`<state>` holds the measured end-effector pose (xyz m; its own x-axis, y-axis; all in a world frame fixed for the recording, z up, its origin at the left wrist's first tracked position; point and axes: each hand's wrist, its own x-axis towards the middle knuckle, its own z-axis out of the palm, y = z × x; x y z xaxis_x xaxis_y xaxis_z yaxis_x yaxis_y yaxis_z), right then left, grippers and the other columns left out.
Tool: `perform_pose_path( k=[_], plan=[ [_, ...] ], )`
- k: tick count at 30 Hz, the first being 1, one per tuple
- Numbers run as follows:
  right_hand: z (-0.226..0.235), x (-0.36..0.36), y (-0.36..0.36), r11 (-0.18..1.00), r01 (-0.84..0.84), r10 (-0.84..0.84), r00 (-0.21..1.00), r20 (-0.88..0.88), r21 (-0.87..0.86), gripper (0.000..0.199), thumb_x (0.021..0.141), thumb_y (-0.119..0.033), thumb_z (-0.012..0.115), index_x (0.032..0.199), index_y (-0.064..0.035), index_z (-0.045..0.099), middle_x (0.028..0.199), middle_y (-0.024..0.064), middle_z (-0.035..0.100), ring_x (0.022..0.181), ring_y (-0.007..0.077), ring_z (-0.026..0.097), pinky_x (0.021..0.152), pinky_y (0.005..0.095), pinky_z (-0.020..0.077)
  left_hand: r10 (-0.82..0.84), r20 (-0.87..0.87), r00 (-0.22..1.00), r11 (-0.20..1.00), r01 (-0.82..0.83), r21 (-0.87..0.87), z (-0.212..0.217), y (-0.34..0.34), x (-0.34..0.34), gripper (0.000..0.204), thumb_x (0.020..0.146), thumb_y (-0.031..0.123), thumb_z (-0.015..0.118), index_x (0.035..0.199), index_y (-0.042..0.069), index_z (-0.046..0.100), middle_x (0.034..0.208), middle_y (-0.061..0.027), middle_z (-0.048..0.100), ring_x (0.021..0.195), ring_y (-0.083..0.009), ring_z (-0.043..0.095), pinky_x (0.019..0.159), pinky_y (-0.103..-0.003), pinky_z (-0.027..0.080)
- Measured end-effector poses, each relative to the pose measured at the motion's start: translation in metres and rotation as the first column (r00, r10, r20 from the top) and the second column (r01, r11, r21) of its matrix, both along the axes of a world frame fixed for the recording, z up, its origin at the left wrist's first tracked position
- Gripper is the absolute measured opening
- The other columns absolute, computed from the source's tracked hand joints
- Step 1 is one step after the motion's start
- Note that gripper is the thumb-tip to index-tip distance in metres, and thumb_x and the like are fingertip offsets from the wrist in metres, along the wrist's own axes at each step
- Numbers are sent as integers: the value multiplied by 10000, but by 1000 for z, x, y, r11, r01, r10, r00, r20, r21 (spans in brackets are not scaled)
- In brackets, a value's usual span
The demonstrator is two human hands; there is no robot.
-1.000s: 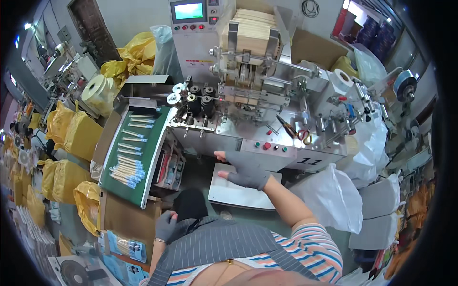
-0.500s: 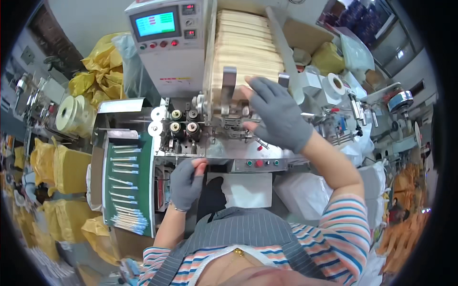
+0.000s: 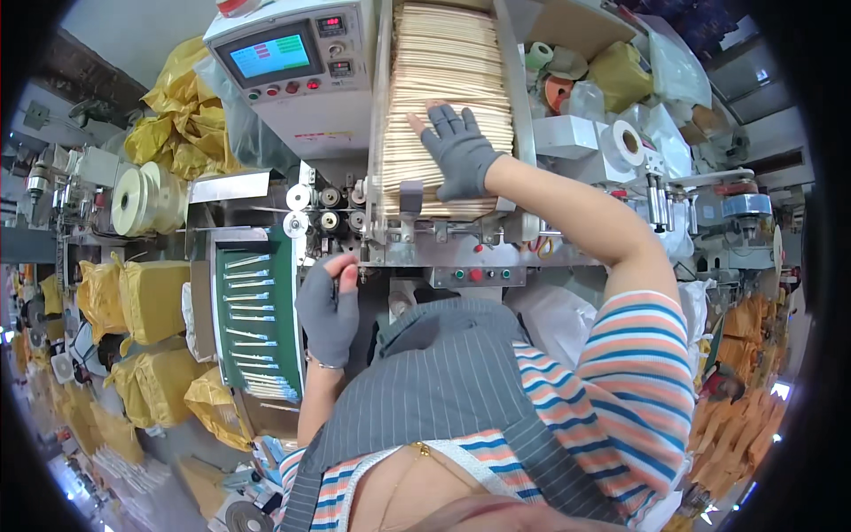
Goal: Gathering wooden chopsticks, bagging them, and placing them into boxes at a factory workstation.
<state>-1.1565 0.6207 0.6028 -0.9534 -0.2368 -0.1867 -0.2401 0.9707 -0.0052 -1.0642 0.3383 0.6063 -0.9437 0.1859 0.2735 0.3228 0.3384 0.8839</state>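
Pale wooden sticks (image 3: 448, 66), thin like chopsticks, lie stacked crosswise in the machine's long hopper (image 3: 523, 106). My right hand (image 3: 463, 158), in a grey glove with bare fingertips, rests open on this stack with its fingers spread. A dark upright block (image 3: 410, 197) stands at the hopper's near end, beside that hand. My left hand (image 3: 328, 306), gloved the same way, is by the machine's front edge, right of the green conveyor belt (image 3: 288, 306). Its fingers are curled in toward the thumb, and whatever may be between them is hidden. Wrapped sticks with blue ends (image 3: 251, 315) lie on the belt.
A control box with a lit screen (image 3: 270, 53) stands at the back left. Metal rollers (image 3: 330, 208) sit between belt and hopper. A front panel (image 3: 476, 276) carries buttons. Yellow wrapped bundles (image 3: 155, 301) are at the left; a white roll (image 3: 625, 146) is at the right.
My right hand has moved back from the hopper's near end onto the stick stack and lies flatter. My left hand stays near the machine's front edge. The whole view has shifted.
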Motion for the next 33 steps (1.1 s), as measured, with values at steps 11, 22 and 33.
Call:
perform_pose_path(
  k=[11,22,33],
  plan=[
    [30,-132,89,865,45,-97,992,-78,-500,791,825,-539,598,1383,-23,377,1391,200,427,1266,371,422,1067,384,334,163,-104,981,960,-182,-211,-11,80,-56,314,902,173,558,1158,-9,567,1067,-199,599,985,-326,582,859,-356,451],
    [3,-269,142,929,329,-323,944,62,-168,655,945,-529,285,1273,-12,516,1351,188,476,1278,314,419,1058,379,323,293,45,955,943,-281,-178,-16,87,-65,235,931,137,499,1045,-14,639,900,-155,661,815,-258,632,739,-317,475],
    [1,-221,113,821,509,-479,860,173,-257,703,930,-574,192,1411,-94,372,1480,144,311,1365,319,298,1121,400,219,218,120,969,975,-212,-63,-16,95,-68,240,940,132,481,1069,-13,624,929,-170,644,852,-280,619,771,-332,464]
  ],
)
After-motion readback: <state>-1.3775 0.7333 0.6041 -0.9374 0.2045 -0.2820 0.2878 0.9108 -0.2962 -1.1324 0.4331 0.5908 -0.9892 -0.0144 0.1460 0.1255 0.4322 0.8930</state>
